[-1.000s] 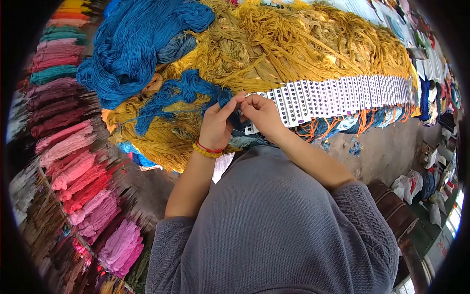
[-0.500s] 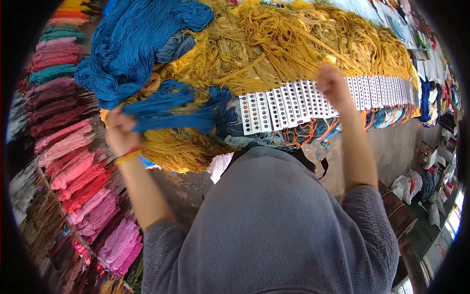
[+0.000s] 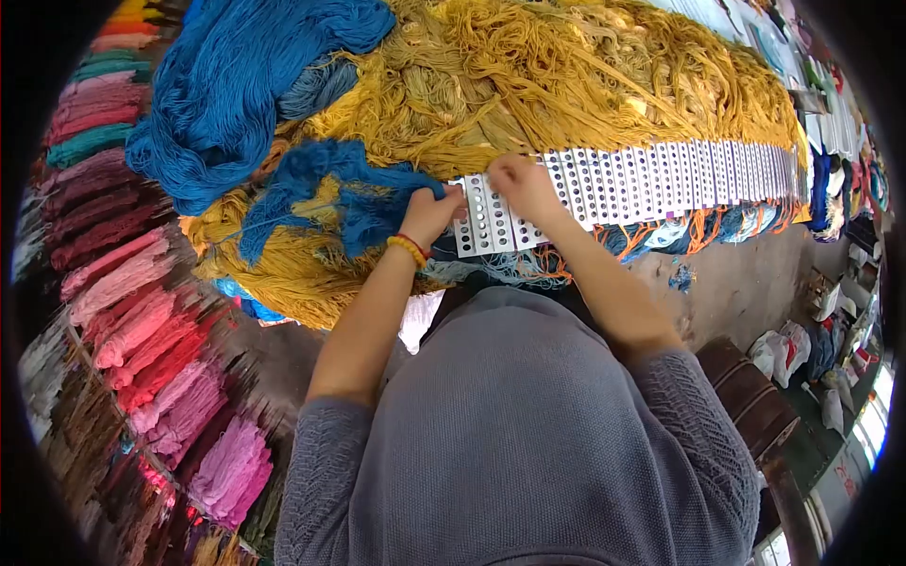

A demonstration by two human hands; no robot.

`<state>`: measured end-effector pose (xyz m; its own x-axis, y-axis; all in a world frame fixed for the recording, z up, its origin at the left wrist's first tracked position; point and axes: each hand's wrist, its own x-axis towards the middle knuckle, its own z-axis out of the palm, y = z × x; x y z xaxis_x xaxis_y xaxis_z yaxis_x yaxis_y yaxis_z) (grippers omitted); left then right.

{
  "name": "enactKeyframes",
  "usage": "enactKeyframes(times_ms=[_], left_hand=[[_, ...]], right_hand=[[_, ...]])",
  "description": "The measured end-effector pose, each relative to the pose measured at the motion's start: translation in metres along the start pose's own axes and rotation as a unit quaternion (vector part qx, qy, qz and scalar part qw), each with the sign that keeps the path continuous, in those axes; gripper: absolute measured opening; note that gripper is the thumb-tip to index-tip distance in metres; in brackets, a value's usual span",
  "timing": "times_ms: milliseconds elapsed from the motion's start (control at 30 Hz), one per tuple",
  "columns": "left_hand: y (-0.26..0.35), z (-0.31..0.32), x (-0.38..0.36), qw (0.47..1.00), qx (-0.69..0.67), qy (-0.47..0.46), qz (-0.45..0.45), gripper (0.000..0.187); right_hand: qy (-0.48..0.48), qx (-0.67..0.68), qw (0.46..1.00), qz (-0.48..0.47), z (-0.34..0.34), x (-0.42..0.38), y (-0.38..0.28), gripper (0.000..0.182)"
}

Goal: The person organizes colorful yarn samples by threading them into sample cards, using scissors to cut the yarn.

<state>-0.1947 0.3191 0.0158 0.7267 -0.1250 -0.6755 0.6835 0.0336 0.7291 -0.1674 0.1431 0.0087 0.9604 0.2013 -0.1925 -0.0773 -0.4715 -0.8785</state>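
Observation:
My left hand (image 3: 432, 215), with red and yellow bands at the wrist, is closed on the end of some blue yarn (image 3: 368, 203) at the left end of a row of white punched cards (image 3: 613, 184). The loose blue strands trail leftward over yellow yarn. My right hand (image 3: 530, 193) is curled shut just to the right, over the top edge of the cards. What its fingers pinch is too small to make out. The cards stand side by side, each with a line of dark round holes, and yellow strands meet their upper edge.
Heaped mustard yarn (image 3: 566, 66) covers the surface behind the cards. A large blue skein (image 3: 236, 94) lies at the back left. Bundles of pink yarn (image 3: 231, 472) and other colours line the left side. Orange and blue strands (image 3: 651, 236) hang below the cards.
My left hand has moved right from the far left to the cards with the blue yarn. My right hand has come left along the card row, so both hands are now close together.

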Motion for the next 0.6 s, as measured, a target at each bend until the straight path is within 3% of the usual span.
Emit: enactKeyframes(times_ms=[33,167,567,600], left_hand=[[0.003,0.003,0.002,0.999,-0.001,0.015,-0.033,0.022],[-0.002,0.008,0.014,0.999,-0.036,-0.023,0.005,0.022],[-0.005,0.019,0.023,0.998,-0.023,0.041,0.036,0.015],[-0.001,0.019,0.02,0.997,0.037,0.059,0.038,0.014]], right_hand=[[0.001,0.001,1.0,0.002,0.003,0.0,-0.001,0.014],[0.0,-0.062,0.998,-0.013,0.009,0.002,-0.006,0.011],[-0.006,-0.102,0.995,-0.016,0.012,0.001,-0.004,0.01],[-0.021,-0.099,0.995,-0.001,0.01,0.001,-0.005,0.01]])
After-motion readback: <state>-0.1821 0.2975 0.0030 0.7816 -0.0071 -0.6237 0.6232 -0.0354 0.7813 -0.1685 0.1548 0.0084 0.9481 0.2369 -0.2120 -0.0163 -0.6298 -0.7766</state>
